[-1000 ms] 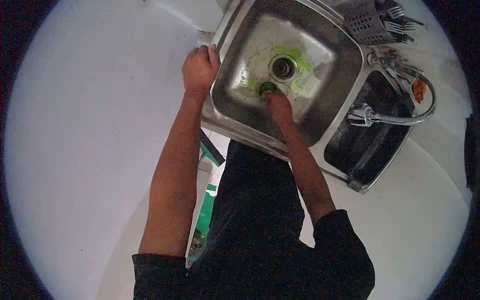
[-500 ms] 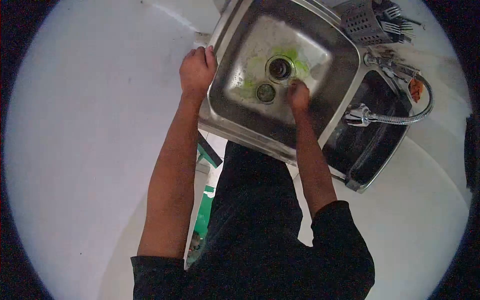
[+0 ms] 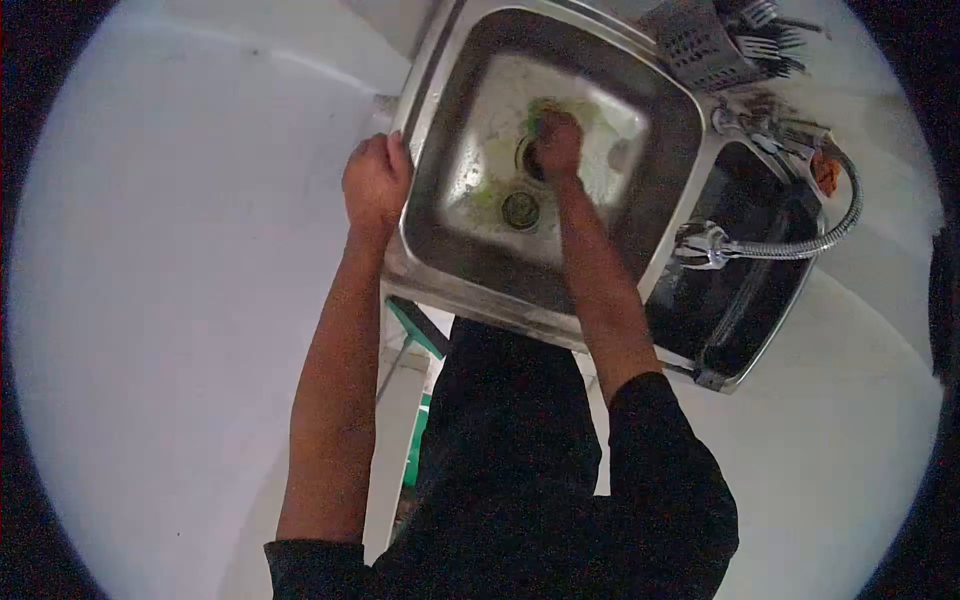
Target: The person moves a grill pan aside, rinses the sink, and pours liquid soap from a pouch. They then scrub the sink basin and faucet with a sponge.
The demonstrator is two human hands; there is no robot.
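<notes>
My right hand (image 3: pixel 556 146) is down in the steel sink basin (image 3: pixel 480 250), over the upper right of the drain opening (image 3: pixel 531 160). Its fingers look curled, with green at their tips; what they hold, if anything, is too small to tell. Yellow-green smears (image 3: pixel 598 118) lie on the basin floor. A round strainer (image 3: pixel 520 211) sits on the floor just below the drain. My left hand (image 3: pixel 377 182) rests at the sink's left rim, its fingers closed together against the edge; nothing can be made out in it.
A chrome hose faucet (image 3: pixel 705 246) hangs over the dark second basin (image 3: pixel 730 300) at the right. A grey perforated cutlery holder (image 3: pixel 695 45) with several forks stands at the upper right, an orange-brown scrubber (image 3: pixel 825 173) beside the hose. Below is a green squeegee (image 3: pixel 418 326).
My right hand has moved up and left, from the right of the drain to over it. The view has shifted slightly; my left hand stays at the rim.
</notes>
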